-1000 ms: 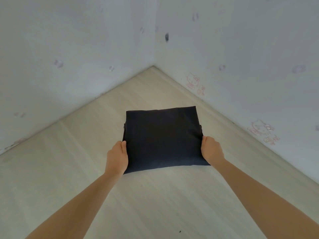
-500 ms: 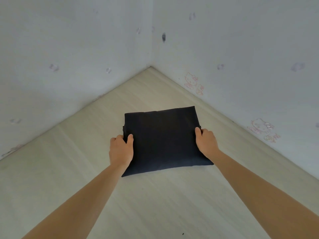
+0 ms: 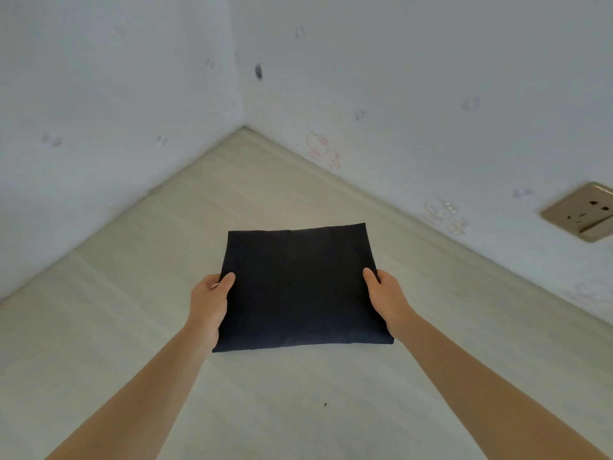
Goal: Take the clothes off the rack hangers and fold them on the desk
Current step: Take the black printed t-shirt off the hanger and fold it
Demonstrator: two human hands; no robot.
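Desk [image 3: 139,327]: pale wood-grain top running into a wall corner at 12 o'clock, white walls [image 3: 116,94] on both sides, faint cartoon stickers on the right one. Wall socket [image 3: 580,212] out at 3 o'clock, well apart from the work.

Folded garment [image 3: 298,287]: dark navy, nearly black, squared into a flat rectangle in the middle of the desk, far edge toward 12, near edge toward 6. Looks like several layers stacked. Whether it's fully resting on the desk or slightly lifted, can't tell; the near edge seems to sit on the surface.

My left hand [image 3: 209,303] is on the 9 o'clock edge: thumb on top of the cloth, fingers curled under that edge, so it's pinching the stack. My right hand [image 3: 386,298] mirrors it on the 3 o'clock edge, thumb on top, fingers hidden beneath, clamped on the cloth.

Handling, my guess: soft, light, no stiffness of its own, and the layers could slide against each other. It should sag in the middle if lifted by the edges only, and the fold may open. Best hold is what I've got: both side edges, near the middle of each, pinching through all layers. Matte fabric, probably not slippery, not fragile. Squeezing won't hurt it; a one-handed grab probably wrecks the fold.

Small dark speck [image 3: 325,404] on the desk at 6 o'clock, apart from the garment.
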